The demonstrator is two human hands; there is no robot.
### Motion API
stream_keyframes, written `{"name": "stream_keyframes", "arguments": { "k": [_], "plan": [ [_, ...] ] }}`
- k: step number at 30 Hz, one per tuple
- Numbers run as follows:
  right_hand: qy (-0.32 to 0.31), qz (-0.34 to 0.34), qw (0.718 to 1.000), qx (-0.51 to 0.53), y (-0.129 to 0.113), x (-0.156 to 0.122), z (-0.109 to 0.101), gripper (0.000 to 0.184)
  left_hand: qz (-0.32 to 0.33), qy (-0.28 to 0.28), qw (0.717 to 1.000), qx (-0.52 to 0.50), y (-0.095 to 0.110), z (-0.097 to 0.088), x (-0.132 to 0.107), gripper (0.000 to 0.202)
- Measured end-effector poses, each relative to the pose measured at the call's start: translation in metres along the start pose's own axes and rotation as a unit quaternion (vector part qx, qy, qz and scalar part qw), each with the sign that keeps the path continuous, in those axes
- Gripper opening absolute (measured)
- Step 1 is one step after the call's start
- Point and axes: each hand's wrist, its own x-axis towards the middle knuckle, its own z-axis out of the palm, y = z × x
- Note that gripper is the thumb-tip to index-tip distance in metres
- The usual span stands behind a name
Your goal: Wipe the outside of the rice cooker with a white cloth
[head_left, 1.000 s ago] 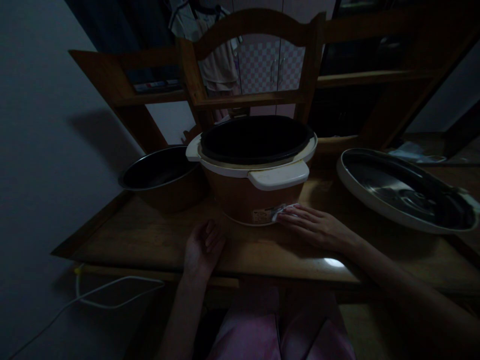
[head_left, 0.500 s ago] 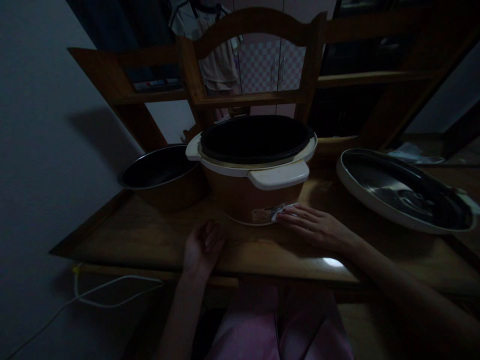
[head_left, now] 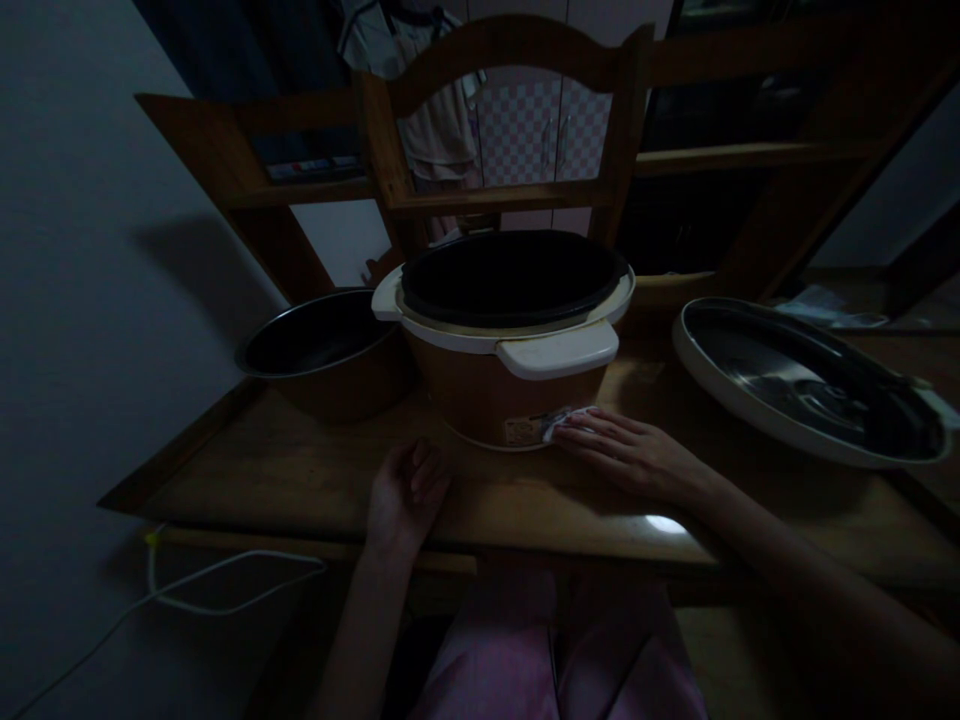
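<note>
A rice cooker body (head_left: 465, 385) with a white rim stands lidless on a wooden desk (head_left: 300, 480). Low on its front is a printed label (head_left: 519, 431). My right hand (head_left: 634, 452) presses a crumpled white wipe (head_left: 559, 425) under its fingertips against the cooker, just right of the label. On the desk in front of the cooker rests my left hand (head_left: 411, 490), palm side up, its fingers curled in and nothing seen in them.
Left of the cooker sits a dark inner pot (head_left: 341, 385). The cooker's lid (head_left: 720, 390) lies inside-up at the right. Behind them rises the desk's wooden back frame (head_left: 502, 200). A white cord (head_left: 232, 585) hangs below the desk's front left edge.
</note>
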Motion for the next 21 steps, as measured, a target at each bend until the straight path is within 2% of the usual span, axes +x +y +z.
{"name": "stream_keyframes", "arguments": {
  "k": [14, 17, 21],
  "plan": [
    [-0.005, -0.008, 1.0, -0.013, 0.0033, -0.0034, 0.0054, 0.061, 0.002, -0.001, 1.0, 0.005, -0.0003, 0.0009, -0.0003, 0.043],
    [-0.011, -0.002, 1.0, -0.028, 0.0045, -0.0032, 0.0065, 0.06, 0.005, -0.013, 1.0, 0.0, -0.0005, -0.0006, 0.0005, 0.04],
    [0.011, 0.023, 0.998, -0.063, 0.0031, -0.0014, 0.0035, 0.061, 0.0, -0.012, 1.0, -0.005, -0.0005, -0.0027, 0.0016, 0.036]
  ]
}}
